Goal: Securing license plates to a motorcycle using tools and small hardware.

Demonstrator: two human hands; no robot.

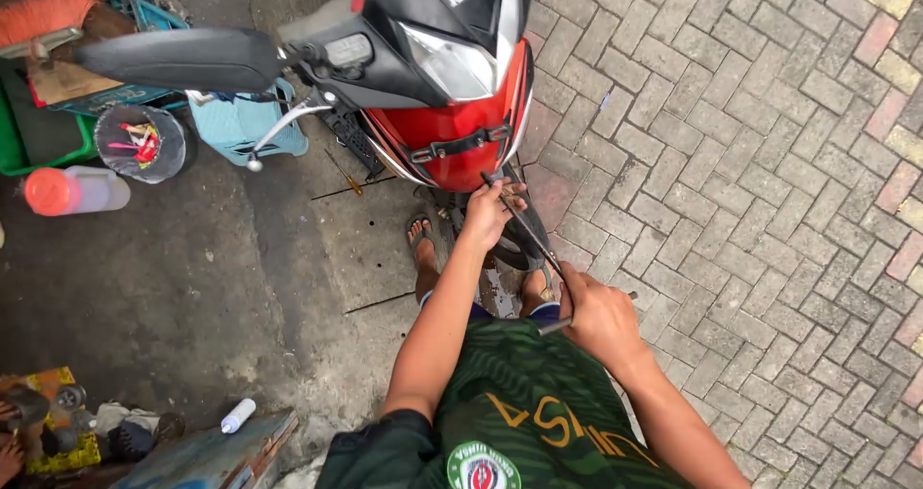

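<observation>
A red and black motorcycle (452,95) stands in front of me, its front wheel (524,244) between my feet. My left hand (492,210) reaches forward under the red front cowl and steadies the far end of a long thin metal tool (524,225). My right hand (596,316) grips the near handle end of that tool, close to my green shirt. The tool runs diagonally from the cowl's underside down beside the tyre. Its tip is hidden behind my left fingers.
Grey brick paving (750,162) covers the right side, dark concrete (173,297) the left. At the left lie a plastic bottle with an orange cap (77,191), a small tub of bits (142,143), a light blue basket (245,124) and green crates (38,133). A wooden box (212,455) sits near my left elbow.
</observation>
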